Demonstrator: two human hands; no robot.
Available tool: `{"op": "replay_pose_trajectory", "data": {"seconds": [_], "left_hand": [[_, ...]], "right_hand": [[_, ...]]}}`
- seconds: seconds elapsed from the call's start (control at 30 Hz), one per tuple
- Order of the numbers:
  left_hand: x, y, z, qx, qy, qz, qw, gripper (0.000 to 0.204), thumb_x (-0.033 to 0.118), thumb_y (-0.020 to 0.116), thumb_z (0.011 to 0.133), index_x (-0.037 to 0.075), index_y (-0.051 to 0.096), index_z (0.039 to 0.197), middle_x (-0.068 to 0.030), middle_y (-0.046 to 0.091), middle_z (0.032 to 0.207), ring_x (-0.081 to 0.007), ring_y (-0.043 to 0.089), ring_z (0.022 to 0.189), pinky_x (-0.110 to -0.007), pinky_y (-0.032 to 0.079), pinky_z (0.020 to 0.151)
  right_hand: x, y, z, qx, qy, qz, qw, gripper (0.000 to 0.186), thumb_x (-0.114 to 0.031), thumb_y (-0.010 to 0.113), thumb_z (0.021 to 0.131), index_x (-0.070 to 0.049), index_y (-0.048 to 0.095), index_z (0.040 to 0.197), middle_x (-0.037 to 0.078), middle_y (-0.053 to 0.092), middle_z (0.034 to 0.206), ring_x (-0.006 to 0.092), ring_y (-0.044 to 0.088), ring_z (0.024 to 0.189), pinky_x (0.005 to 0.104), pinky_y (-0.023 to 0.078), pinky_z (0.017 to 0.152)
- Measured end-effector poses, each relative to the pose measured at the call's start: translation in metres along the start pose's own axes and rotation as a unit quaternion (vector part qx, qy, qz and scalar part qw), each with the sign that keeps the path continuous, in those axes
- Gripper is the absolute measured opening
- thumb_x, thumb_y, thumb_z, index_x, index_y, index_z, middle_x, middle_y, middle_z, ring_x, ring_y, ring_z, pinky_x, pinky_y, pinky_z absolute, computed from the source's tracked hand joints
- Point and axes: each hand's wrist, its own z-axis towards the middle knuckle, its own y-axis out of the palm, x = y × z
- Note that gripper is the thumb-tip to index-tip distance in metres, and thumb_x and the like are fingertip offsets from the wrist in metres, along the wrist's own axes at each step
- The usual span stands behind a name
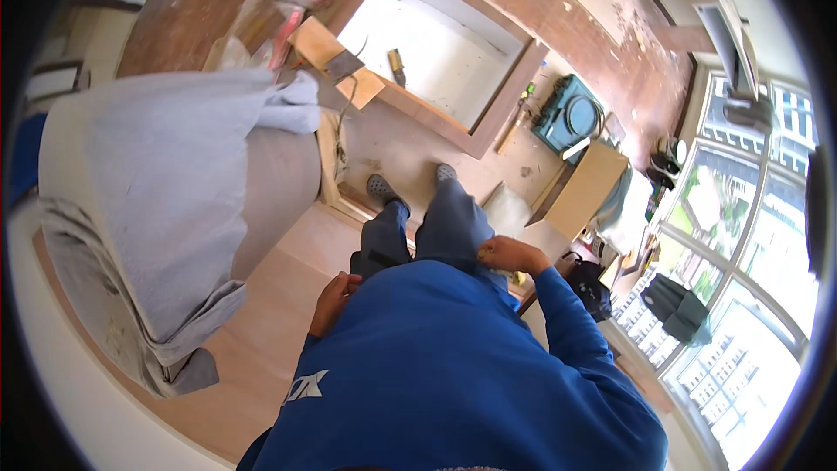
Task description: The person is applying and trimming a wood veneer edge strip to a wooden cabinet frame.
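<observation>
I look straight down my blue sweatshirt (436,366) and dark trousers (449,227) to my grey shoes (384,187). My left hand (334,298) lies against my left hip at the trouser pocket, fingers curled, with nothing visible in it. My right hand (510,255) is at my right hip with its fingers closed. A small yellowish thing (520,277) shows just below it; whether the hand grips it is unclear.
A large piece of furniture under a grey cloth (174,192) stands close on my left. Ahead lies a wooden frame with a white inside (514,92) holding a small tool (397,65). A teal tool case (567,113), cardboard box (588,187), black bag (591,286) and tall windows (741,253) are on the right.
</observation>
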Motion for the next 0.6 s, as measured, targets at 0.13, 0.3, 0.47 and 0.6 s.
{"op": "replay_pose_trajectory", "data": {"seconds": [0.13, 0.3, 0.47, 0.6], "left_hand": [[0.009, 0.011, 0.008, -0.027, 0.002, 0.063, 0.998, 0.049, 0.042, 0.038, 0.110, -0.001, 0.058, 0.123, -0.0104, 0.065, 0.096, -0.0172, 0.062, 0.087, -0.031, 0.052, 0.082], [0.007, 0.064, 0.021, -0.026, -0.028, 0.085, 0.996, 0.048, 0.041, 0.041, 0.109, -0.001, 0.060, 0.122, -0.0086, 0.066, 0.096, -0.0150, 0.063, 0.084, -0.028, 0.052, 0.079], [-0.033, 0.092, 0.048, 0.051, 0.130, 0.309, 0.941, 0.043, 0.032, 0.052, 0.106, -0.002, 0.057, 0.131, -0.0103, 0.066, 0.107, -0.0193, 0.063, 0.095, -0.030, 0.052, 0.088], [-0.091, 0.061, 0.050, 0.228, 0.307, 0.293, 0.877, 0.045, 0.025, 0.062, 0.101, -0.003, 0.055, 0.136, -0.0163, 0.062, 0.127, -0.0261, 0.062, 0.114, -0.036, 0.049, 0.100]], "right_hand": [[0.041, 0.027, -0.042, -0.009, 0.036, 0.182, 0.983, 0.027, -0.021, 0.062, 0.091, 0.000, 0.070, 0.106, 0.005, 0.071, 0.091, 0.0132, 0.063, 0.086, 0.0294, 0.051, 0.083], [0.095, 0.069, -0.069, 0.131, 0.010, 0.093, 0.987, 0.042, -0.033, 0.069, 0.089, -0.006, 0.067, 0.121, 0.019, 0.065, 0.127, 0.0365, 0.064, 0.113, 0.0424, 0.049, 0.099], [0.139, 0.049, -0.099, 0.146, 0.023, 0.066, 0.987, 0.041, -0.033, 0.069, 0.086, -0.007, 0.071, 0.118, 0.020, 0.070, 0.115, 0.0348, 0.065, 0.110, 0.0402, 0.050, 0.097], [0.171, 0.016, -0.131, 0.015, 0.044, 0.233, 0.971, 0.037, -0.029, 0.071, 0.085, -0.005, 0.072, 0.113, 0.016, 0.072, 0.105, 0.0238, 0.068, 0.097, 0.0335, 0.051, 0.090]]}}
